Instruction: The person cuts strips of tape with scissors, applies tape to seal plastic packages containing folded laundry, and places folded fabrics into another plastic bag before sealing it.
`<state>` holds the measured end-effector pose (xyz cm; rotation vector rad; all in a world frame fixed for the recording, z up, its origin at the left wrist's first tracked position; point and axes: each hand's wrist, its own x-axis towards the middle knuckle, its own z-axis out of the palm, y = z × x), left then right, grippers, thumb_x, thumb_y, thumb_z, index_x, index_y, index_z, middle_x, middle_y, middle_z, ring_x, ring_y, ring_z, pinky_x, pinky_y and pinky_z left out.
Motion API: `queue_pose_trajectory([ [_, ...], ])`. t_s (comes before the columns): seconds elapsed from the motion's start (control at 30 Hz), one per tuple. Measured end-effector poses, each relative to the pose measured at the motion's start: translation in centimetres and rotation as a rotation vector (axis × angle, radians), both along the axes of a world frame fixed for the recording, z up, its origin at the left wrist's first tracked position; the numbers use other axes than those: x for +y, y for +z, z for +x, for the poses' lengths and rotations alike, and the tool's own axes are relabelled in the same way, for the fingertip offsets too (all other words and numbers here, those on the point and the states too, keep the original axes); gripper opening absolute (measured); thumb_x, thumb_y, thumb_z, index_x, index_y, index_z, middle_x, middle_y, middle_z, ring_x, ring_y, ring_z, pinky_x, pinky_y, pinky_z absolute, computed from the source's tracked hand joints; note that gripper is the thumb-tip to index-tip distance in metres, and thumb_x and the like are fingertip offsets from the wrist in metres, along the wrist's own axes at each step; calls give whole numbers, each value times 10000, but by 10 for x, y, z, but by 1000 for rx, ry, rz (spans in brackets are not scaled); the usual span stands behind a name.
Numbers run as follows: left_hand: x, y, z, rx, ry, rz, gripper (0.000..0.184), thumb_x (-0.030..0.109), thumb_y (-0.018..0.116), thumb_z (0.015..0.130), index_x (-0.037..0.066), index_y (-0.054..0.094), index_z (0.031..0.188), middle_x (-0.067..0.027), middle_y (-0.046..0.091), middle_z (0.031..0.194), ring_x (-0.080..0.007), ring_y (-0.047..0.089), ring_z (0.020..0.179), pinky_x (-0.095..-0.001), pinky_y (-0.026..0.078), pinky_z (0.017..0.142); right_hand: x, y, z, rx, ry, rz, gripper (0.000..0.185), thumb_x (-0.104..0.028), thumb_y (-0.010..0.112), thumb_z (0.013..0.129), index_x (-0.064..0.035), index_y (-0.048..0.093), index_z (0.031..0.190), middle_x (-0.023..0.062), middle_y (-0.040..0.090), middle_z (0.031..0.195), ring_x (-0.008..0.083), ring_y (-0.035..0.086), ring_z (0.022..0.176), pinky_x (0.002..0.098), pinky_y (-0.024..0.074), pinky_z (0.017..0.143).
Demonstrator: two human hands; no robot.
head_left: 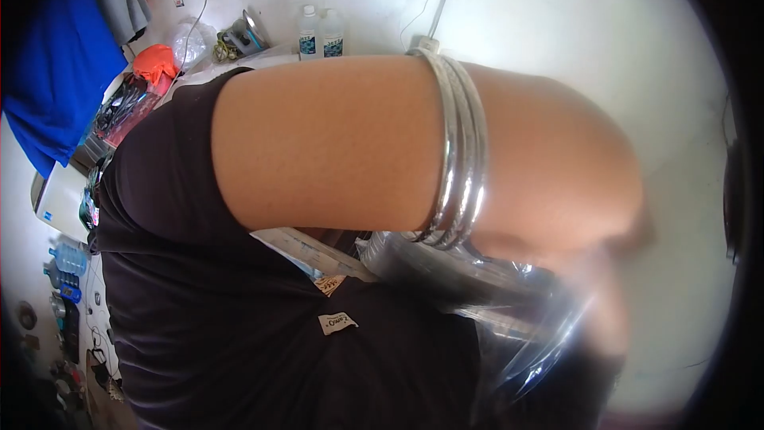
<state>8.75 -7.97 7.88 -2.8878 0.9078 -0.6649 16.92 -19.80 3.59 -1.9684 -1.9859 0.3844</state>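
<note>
Head view, and silver bangles [465,151] ring the left arm [326,143] right across the picture. Beyond them, to the right, the left hand [585,227] is a blur; can't tell how far its fingers are open. Clear plastic [529,342] hangs below the bangles, close by that hand, grip unclear. Right hand? Too blurred to read. Two bottles [309,36] [333,36] stand up-left of the bangles.

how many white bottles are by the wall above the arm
2: one bottle at picture left, the other bottle just right of it. More may be hidden behind the arm.
</note>
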Motion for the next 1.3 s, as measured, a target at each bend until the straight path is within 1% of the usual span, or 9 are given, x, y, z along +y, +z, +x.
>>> queue_pose_trajectory([
  [0.77,22,28,-21,52,172,172,231,211,565,893,2,658,863,-82,661,805,-159,598,753,-284,482,693,3,-6,-13,8,25,7,497,-238,808,573,-51,611,990,110,604,968,270,590,930,380,465,783],
  [0.9,37,54,-38,-52,283,200,243,218,560,909,-4,657,883,-79,662,820,-149,595,766,-276,479,707,-17,0,10,-144,-2,-63,563,-256,828,544,-52,617,1026,125,572,1037,298,559,1009,391,447,840],
  [0.97,52,70,-53,-213,350,158,249,221,558,916,-6,656,892,-78,663,828,-144,594,772,-272,478,714,-46,-7,38,13,-89,-38,579,-219,808,542,-38,606,1053,124,571,1093,276,559,1027,392,447,874],
  [1.03,78,85,-72,-405,448,9,255,225,556,924,-9,655,902,-77,663,835,-138,592,778,-268,477,721,-80,-27,74,332,-245,157,599,-192,778,580,-12,589,1119,118,570,1119,223,561,1020,371,447,885],
  [1.1,129,81,-84,-449,438,-425,261,229,554,931,-12,654,912,-76,664,843,-133,590,785,-264,476,728,-96,-29,99,407,-347,231,583,-236,773,587,-12,565,1083,99,579,1087,188,565,965,325,454,825],
  [1.13,186,58,-90,-211,108,-791,242,222,540,924,45,620,1069,-59,635,1039,-157,571,962,-308,465,830,-101,-42,118,643,-451,288,588,-281,790,554,-22,549,1024,90,587,1062,172,570,915,287,459,775],
  [1.17,231,24,-83,53,-237,-1128,335,216,527,916,102,585,1226,-41,606,1236,-181,551,1139,-352,455,932,-99,-49,128,642,-488,452,469,-340,759,651,-47,527,934,97,589,1052,167,566,905,299,458,744],
  [1.27,247,-124,-1,242,55,-1468,380,248,417,973,66,512,1293,-94,557,1296,-210,519,1190,-363,418,987,-84,-109,208,962,-412,1027,436,-504,678,818,-106,511,883,91,607,1035,184,580,881,323,472,758],
  [1.3,240,-181,29,310,154,-1478,398,259,380,992,54,488,1316,-112,541,1316,-219,508,1207,-367,406,1005,-73,-149,247,1292,-243,952,406,-483,651,850,-109,533,956,98,612,1053,202,589,886,328,484,768],
])
